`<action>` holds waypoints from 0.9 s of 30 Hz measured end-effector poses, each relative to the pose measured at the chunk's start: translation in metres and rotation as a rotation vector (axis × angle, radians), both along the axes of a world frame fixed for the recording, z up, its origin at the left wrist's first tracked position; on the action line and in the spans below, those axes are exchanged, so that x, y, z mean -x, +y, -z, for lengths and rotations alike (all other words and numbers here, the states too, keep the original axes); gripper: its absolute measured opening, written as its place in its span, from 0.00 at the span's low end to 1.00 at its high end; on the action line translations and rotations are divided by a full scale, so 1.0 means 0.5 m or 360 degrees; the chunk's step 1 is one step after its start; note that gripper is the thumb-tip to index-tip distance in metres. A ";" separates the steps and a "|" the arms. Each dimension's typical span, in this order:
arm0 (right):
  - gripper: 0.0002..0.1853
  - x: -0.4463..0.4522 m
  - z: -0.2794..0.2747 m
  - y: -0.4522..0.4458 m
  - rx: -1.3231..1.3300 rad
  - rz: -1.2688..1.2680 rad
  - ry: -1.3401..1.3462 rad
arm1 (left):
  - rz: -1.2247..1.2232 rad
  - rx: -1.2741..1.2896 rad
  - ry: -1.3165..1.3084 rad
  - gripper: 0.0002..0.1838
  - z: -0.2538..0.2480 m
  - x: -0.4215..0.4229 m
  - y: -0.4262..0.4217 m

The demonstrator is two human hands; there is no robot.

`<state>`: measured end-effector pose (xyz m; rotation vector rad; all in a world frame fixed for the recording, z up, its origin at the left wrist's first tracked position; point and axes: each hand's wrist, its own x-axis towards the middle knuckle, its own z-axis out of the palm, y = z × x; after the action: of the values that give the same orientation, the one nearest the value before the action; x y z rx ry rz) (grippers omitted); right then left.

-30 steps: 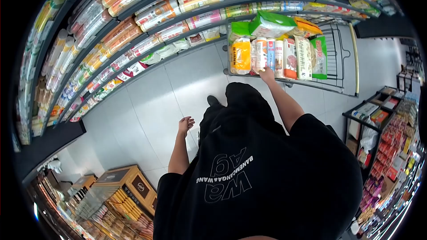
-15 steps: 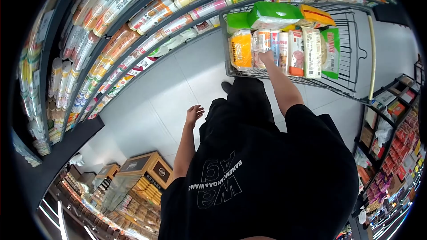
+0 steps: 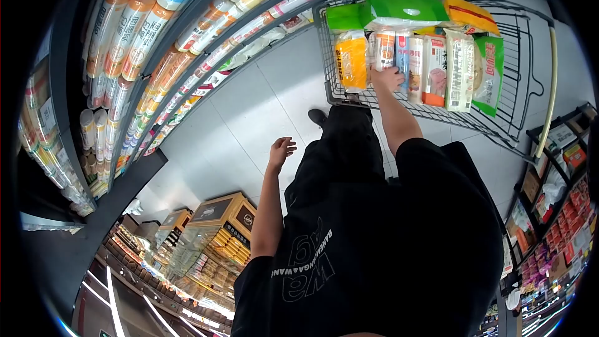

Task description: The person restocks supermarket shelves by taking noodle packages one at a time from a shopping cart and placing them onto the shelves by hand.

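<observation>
My right hand [image 3: 388,79] reaches into a wire shopping cart [image 3: 355,100] and lies on the near ends of the upright noodle packs, fingers apart, gripping nothing that I can see. Beneath its fingertips stand an orange-and-white noodle pack [image 3: 385,50] and a blue one [image 3: 402,52]. To their left is a yellow package [image 3: 351,61]; to their right, a white-and-orange pack [image 3: 433,84], a pale noodle pack [image 3: 460,72] and a green bag [image 3: 490,78]. My left hand [image 3: 282,153] hangs over the floor beside my leg, empty, with loosely bent, open fingers.
Shelves of packaged noodles [image 3: 128,31] curve along the left and far side. A large green bag [image 3: 405,9] and a yellow bag [image 3: 471,15] lie at the cart's far side. The cart handle [image 3: 550,87] is right. Display crates [image 3: 218,212] stand lower left.
My right hand has shifted from the orange-and-white pack's near end slightly right, and its fingers have spread. The cart appears a little farther right. My left hand stays empty.
</observation>
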<state>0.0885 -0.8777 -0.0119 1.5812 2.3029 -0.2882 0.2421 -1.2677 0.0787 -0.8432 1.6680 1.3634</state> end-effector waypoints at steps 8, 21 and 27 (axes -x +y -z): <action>0.51 0.019 -0.005 0.085 0.0552 -0.0377 -0.0010 | 0.0306 -0.0165 0.0221 0.19 0.001 0.076 0.140; 0.33 -0.077 -0.233 -0.009 0.2828 0.0509 0.0476 | 0.0405 -0.0428 0.0335 0.45 -0.273 0.269 0.370; 0.37 -0.069 -0.407 -0.054 0.2507 -0.0635 0.0392 | 0.0609 -0.0768 0.0586 0.46 -0.285 0.262 0.343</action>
<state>0.1229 -0.9047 0.1913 0.2658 1.4870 -1.6654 0.1109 -1.0962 0.2210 0.0084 1.5555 1.6055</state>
